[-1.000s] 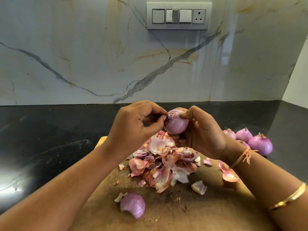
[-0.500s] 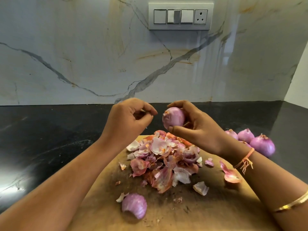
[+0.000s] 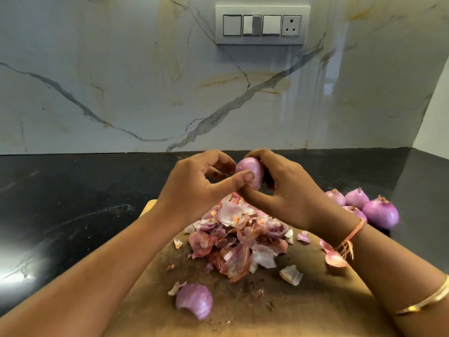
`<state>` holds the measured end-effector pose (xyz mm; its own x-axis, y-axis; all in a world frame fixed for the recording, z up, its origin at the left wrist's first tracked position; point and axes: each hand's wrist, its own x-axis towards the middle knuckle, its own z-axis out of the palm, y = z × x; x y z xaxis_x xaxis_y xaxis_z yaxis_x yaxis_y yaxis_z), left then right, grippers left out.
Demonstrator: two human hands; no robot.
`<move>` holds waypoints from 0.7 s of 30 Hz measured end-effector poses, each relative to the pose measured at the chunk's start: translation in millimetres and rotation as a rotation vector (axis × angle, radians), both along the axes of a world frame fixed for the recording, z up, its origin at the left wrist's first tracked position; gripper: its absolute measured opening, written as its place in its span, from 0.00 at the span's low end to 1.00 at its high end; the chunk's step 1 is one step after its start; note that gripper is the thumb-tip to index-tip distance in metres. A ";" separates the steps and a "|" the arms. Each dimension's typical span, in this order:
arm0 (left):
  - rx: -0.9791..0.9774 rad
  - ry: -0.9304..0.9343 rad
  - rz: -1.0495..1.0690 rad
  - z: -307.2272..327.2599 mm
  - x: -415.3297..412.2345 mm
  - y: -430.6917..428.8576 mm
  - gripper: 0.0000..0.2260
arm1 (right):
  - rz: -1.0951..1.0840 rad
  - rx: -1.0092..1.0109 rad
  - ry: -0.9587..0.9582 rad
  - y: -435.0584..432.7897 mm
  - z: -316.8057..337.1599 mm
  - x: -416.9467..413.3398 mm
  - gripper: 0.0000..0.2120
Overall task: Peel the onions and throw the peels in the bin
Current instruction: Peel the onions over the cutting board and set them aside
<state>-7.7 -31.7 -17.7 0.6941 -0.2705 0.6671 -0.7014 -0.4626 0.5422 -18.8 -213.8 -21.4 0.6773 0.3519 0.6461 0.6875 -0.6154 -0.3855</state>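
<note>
My right hand grips a small purple onion above the wooden cutting board. My left hand is at the onion's left side, its thumb pressed on the skin and its fingers curled at the top. A heap of pink and white onion peels lies on the board just below both hands. One larger curved purple peel sits apart, nearer the front. No bin is in view.
Several purple onions sit on the black countertop at the right of the board. Loose peels lie near my right wrist. A marble wall with a switch panel stands behind.
My left hand, apart from the onion half a second ago, has come back to it with the thumb on the skin. The right hand has turned the onion slightly.
</note>
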 end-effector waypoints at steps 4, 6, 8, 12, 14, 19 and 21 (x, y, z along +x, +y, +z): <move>-0.065 -0.007 0.072 -1.5 5.6 3.4 0.08 | -0.021 -0.026 -0.006 -2.0 1.7 -0.5 0.20; -0.060 -0.004 0.143 -3.5 9.9 5.5 0.05 | -0.034 -0.032 -0.008 -2.7 2.3 -0.8 0.21; -0.070 0.010 0.157 -3.6 12.2 7.3 0.04 | -0.040 -0.034 0.006 -3.7 2.9 -0.5 0.21; -0.055 -0.016 0.098 -1.9 8.6 6.8 0.13 | -0.071 -0.061 0.032 -5.6 3.2 0.8 0.21; -0.060 -0.036 0.056 -0.2 3.0 4.1 0.06 | -0.100 -0.086 0.028 -6.2 3.1 0.4 0.22; 0.072 -0.073 -0.014 0.8 -5.1 -0.2 0.17 | -0.173 -0.157 -0.045 -4.6 3.6 -2.5 0.26; 0.157 -0.088 0.030 -0.5 -6.0 -1.9 0.15 | -0.198 -0.191 -0.054 -3.6 2.7 -2.7 0.25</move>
